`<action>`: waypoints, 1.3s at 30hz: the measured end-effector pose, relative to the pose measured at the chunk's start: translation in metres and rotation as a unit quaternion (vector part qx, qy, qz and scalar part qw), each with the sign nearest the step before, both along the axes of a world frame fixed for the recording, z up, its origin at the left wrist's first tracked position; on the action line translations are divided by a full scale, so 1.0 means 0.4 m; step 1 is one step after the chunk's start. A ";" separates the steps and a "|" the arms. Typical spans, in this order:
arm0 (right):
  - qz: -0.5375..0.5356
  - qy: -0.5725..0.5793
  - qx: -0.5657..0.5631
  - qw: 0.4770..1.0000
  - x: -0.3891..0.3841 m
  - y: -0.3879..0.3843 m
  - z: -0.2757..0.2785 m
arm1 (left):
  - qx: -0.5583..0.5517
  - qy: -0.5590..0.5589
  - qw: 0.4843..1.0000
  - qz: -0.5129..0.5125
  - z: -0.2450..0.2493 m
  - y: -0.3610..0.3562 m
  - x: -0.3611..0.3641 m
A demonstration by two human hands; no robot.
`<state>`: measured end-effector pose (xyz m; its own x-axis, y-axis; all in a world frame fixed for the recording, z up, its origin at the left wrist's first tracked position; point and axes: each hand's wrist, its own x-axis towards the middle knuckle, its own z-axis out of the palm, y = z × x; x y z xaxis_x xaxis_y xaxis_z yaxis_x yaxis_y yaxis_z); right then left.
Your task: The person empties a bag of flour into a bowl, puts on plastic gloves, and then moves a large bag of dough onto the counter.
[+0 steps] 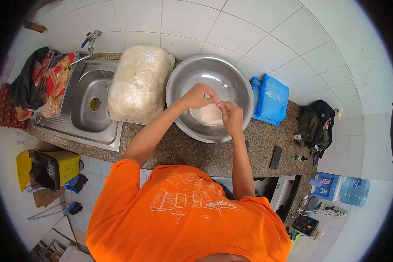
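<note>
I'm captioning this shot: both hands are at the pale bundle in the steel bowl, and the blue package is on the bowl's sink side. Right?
Not quite: the head view shows the blue package on the side of the steel bowl away from the sink. The left hand and right hand are indeed at the pale bundle.

Pale bundle (206, 117) partly hidden by left hand (199, 96), label (150, 56) print illegibly small
</note>
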<state>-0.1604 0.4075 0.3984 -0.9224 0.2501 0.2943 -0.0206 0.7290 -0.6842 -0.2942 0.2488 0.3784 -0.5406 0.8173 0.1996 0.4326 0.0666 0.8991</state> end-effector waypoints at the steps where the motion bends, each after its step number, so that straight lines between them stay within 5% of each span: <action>1: -0.002 -0.002 -0.001 1.000 0.011 0.006 0.013 | -0.002 0.001 1.000 0.009 0.006 0.007 -0.007; 4: 0.059 -0.021 0.097 0.993 0.008 0.027 0.055 | 0.022 -0.010 0.999 0.027 0.017 0.011 0.016; 9: -0.013 0.017 0.180 0.983 0.033 -0.009 0.056 | 0.026 -0.081 0.994 0.062 -0.011 0.015 0.012; 18: -0.042 0.038 0.178 0.982 0.021 -0.030 0.018 | 0.069 0.006 0.995 0.071 -0.044 0.000 0.052; 31: -0.012 0.137 0.312 0.940 0.022 -0.050 -0.034 | 0.054 -0.066 0.956 0.280 -0.065 0.054 0.073; 33: -0.006 0.152 0.307 0.940 0.048 -0.074 -0.052 | 0.081 -0.170 0.895 0.404 -0.085 0.053 0.031; 39: -0.010 0.108 0.219 0.970 0.037 -0.070 -0.007 | 0.083 -0.195 0.939 0.272 -0.036 0.006 -0.064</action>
<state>-0.1457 0.3794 0.3955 -0.8234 0.0741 0.5626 -0.1125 0.9504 -0.2899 -0.3196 0.2511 0.3639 -0.9276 0.3735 -0.0001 0.0111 0.0278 0.9996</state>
